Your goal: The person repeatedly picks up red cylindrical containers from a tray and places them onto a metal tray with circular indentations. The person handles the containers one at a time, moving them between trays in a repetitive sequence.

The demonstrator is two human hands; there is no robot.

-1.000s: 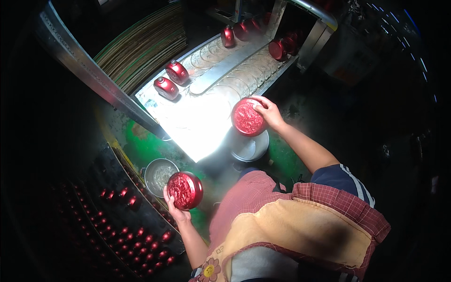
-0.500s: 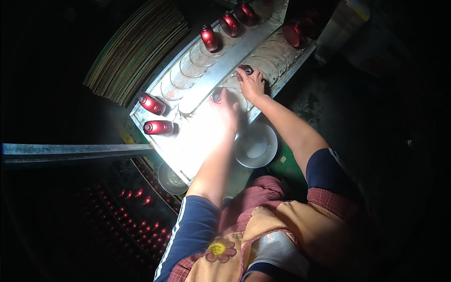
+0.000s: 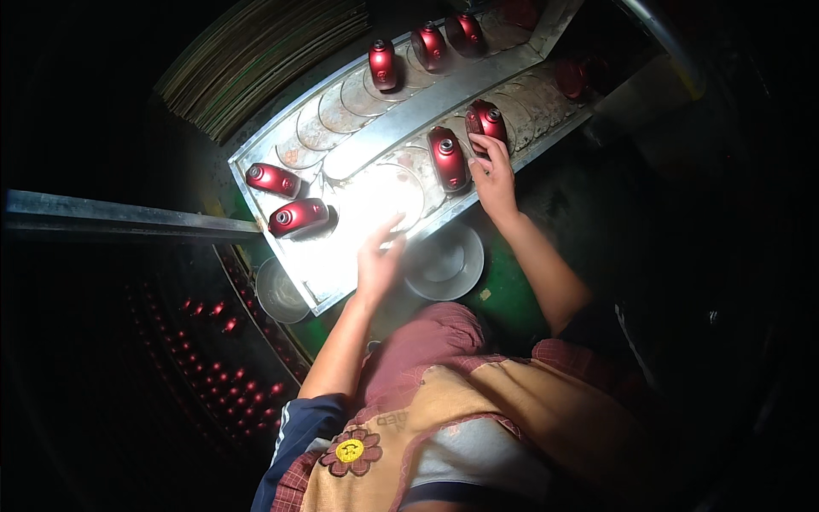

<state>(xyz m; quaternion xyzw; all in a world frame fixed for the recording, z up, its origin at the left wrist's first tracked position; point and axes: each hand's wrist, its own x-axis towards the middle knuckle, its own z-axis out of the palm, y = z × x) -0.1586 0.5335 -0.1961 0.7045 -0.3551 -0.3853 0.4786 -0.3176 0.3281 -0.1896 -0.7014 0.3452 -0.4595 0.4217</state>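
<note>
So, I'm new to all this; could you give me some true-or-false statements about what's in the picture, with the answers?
1. The left hand is empty. True.
2. The right hand grips a bottle by its neck. False: its fingers are near the lower part of an upright red bottle.
3. Two red bottles stand at the left end of the conveyor. True.
4. Both metal bowls sit on top of the conveyor. False: the right metal bowl and the left metal bowl are lower down, by its edges.
5. The flower on the apron has a blue centre. False: the flower patch has a yellow centre.
</note>
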